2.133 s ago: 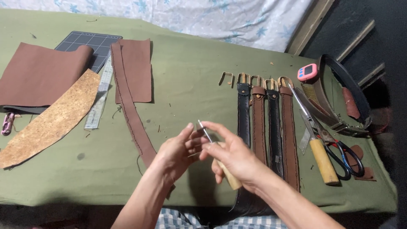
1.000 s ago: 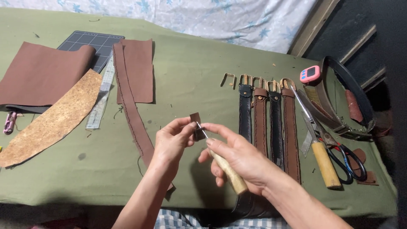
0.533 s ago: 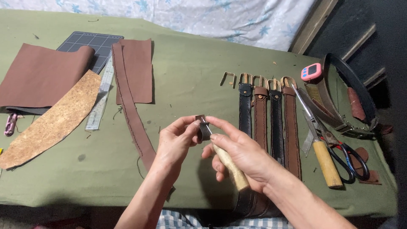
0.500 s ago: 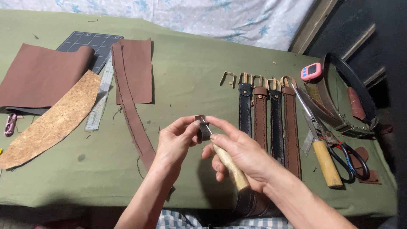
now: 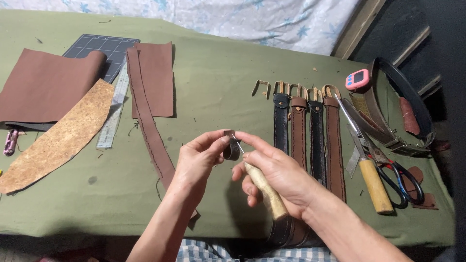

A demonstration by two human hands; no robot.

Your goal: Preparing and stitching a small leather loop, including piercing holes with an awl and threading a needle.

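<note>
The left hand pinches a small dark leather loop between thumb and fingertips, holding it above the olive-green cloth-covered table, clear of the surface. The right hand is closed around a wooden-handled awl; its thin metal point meets the loop at the upper edge, with the forefinger stretched along the shaft. Whether the point passes through the leather cannot be told.

Just left of the left hand lies a long narrow brown leather strip with stitched edges, running from the far side towards the near edge. Beyond the right hand, four leather belts with brass buckles lie side by side, two dark and two brown, their near ends passing under the right forearm. A loose brass buckle sits just left of them. To the right are a yellow-handled knife, black-handled scissors, a pink digital timer and a coiled dark belt.

At the far left lie a folded brown leather sheet, a curved tan cork-like piece, a clear ruler and a dark gridded cutting mat.
</note>
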